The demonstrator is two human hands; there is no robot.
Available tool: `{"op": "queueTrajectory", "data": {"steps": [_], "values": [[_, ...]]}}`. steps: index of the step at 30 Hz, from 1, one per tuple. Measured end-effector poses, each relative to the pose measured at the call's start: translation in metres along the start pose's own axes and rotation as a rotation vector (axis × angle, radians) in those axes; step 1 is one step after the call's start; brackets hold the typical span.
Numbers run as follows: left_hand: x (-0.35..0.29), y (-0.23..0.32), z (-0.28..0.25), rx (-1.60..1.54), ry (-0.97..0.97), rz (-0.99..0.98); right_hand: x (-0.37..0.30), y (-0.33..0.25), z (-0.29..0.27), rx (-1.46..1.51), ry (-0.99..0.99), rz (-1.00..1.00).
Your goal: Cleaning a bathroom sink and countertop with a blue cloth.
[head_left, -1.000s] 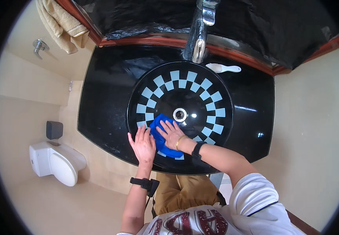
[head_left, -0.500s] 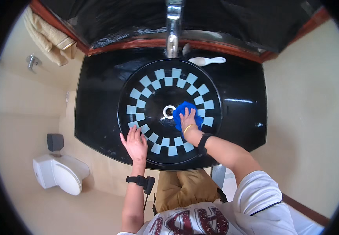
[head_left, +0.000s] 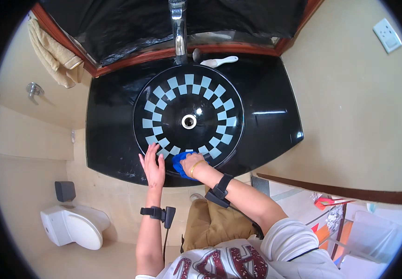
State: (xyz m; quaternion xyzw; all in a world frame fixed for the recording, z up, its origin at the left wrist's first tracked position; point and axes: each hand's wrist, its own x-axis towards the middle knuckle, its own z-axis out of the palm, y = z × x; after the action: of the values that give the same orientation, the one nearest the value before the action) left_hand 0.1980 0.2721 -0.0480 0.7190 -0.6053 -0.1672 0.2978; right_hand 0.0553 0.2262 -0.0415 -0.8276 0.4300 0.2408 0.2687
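Note:
A round black basin [head_left: 173,122] with a ring of pale blue checks sits in the black countertop. At the near inner wall of the basin, my right hand [head_left: 193,163] is closed over a crumpled blue cloth [head_left: 181,161] and presses it against the surface. Part of the cloth is hidden under my fingers. My left hand [head_left: 153,168] rests at the basin's near left rim, fingers stretched and apart, holding nothing. A pale drain ring [head_left: 189,122] shows in the middle of the bowl.
Behind the basin stands a chrome faucet [head_left: 179,35]. A white-handled brush [head_left: 220,61] lies on the counter [head_left: 270,125] to its right. Beige towels [head_left: 54,53] hang at the far left, above a white toilet [head_left: 78,226]. A wall socket [head_left: 387,36] is at the far right.
My right hand has drawn the blue cloth from right of the drain toward me, to the near wall. My left hand stays at the rim. The view has shifted.

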Motion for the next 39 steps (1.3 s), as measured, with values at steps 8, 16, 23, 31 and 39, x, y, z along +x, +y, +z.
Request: {"op": "queueTrajectory", "data": {"steps": [8, 16, 23, 31, 39], "values": [[-0.077, 0.010, -0.029, -0.287, 0.051, -0.065, -0.032, -0.030, 0.025, 0.303, 0.551, -0.029], [-0.133, -0.007, -0.052, -0.936, -0.078, -0.617, -0.053, -0.104, 0.057, 0.621, 0.597, -0.141], [-0.162, -0.039, -0.067, -1.603, -0.005, -0.916, -0.068, -0.156, 0.086, 0.731, 0.442, -0.325], [-0.163, -0.031, -0.063, -1.501, 0.237, -0.981, -0.072, -0.161, 0.091, 0.880, 0.412, -0.341], [-0.161, -0.003, -0.058, -1.328, -0.029, -0.931, -0.085, -0.113, 0.081, 0.976, 0.313, -0.233]]}}
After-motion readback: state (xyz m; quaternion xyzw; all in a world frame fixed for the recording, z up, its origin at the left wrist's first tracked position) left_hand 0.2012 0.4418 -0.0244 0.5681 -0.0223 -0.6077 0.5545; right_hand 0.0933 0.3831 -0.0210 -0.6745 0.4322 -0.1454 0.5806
